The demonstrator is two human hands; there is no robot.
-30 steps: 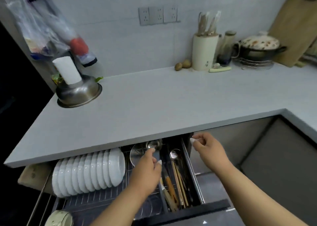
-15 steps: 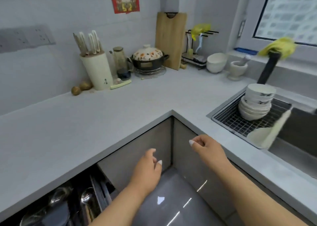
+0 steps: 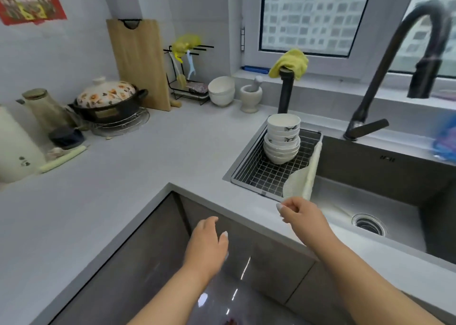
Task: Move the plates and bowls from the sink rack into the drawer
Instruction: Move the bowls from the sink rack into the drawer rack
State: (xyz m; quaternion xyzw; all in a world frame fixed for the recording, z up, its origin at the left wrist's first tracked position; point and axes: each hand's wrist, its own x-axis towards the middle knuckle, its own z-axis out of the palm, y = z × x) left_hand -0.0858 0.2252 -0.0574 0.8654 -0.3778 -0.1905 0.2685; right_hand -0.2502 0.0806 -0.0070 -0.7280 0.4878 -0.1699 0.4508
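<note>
since both your left hand (image 3: 207, 240) and right hand (image 3: 299, 217) hang loosely curled and empty, cup the heavy, breakable, slick bowls (image 3: 282, 140) low with both.

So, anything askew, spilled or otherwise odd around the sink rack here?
Nothing is spilled or broken. The stack of bowls on the sink rack leans slightly, its upper bowls offset from the lower ones. A pale cloth hangs over the rack's edge into the sink. Both hands hold nothing.
</note>
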